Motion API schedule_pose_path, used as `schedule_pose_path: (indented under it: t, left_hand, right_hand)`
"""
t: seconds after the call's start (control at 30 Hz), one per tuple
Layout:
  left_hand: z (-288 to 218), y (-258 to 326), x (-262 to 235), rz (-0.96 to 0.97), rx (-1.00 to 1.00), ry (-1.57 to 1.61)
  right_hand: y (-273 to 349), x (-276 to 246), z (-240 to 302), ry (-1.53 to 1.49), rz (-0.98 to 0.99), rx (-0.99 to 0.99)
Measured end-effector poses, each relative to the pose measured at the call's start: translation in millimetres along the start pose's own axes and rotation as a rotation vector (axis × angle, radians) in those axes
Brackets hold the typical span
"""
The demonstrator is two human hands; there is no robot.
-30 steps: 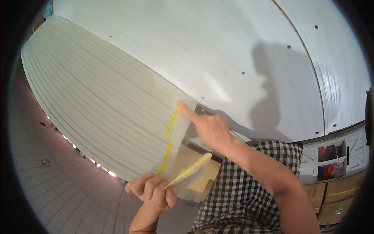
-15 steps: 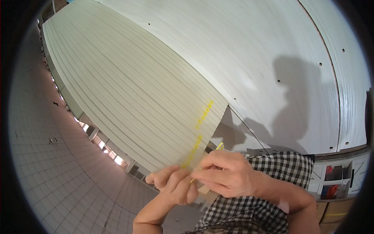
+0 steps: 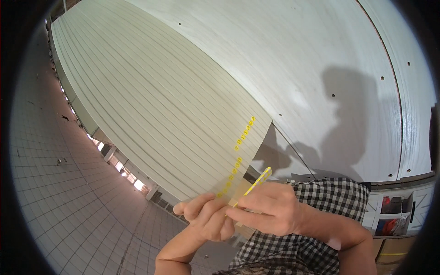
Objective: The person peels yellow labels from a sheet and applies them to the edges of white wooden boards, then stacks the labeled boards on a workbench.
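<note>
A stack or row of long, pale, ridged strips runs from the far left to just in front of me. Round yellow stickers sit in a line across its near end, one on many of the strips. My right hand pinches a narrow strip of yellow stickers, which slants up past the fingers. Beside it my left hand is closed with curled fingers. The lower end of the sticker strip meets its fingertips, and what lies between them is mostly hidden. Both hands are by the near left corner of the ridged strips.
On the right lies a large whitish board with small dark holes and a shadow on it. Tiled floor stretches along the left. A white cabinet with red and dark items stands at the lower right, above cardboard boxes.
The sticker strip has come more into view above my right hand, which has tilted and dropped slightly. My left hand has barely moved. The whole view has shifted a little.
</note>
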State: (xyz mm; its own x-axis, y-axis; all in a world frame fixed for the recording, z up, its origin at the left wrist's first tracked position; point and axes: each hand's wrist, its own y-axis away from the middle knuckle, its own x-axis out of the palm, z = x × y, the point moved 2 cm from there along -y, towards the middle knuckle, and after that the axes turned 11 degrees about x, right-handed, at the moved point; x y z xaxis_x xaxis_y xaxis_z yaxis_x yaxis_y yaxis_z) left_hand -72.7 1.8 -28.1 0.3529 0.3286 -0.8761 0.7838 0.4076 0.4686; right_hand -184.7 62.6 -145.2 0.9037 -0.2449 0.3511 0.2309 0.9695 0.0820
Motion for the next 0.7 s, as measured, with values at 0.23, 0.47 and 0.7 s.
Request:
schedule_pose_path:
  t: [0.23,0.47,0.7]
  left_hand:
    - [-0.8,-2.4,1.2,-0.03,0.007,0.025]
    - [0.2,2.8,-4.2,0.007,0.033,-0.055]
    - [2.6,-0.7,-1.4,-0.029,0.052,-0.021]
  right_hand:
    - [3.5,-4.5,6.4,0.053,0.03,-0.054]
    - [-13.4,-24.2,-46.6,-0.646,-0.042,1.02]
    - [-32.6,-8.6,-111.5,-0.055,-0.112,1.004]
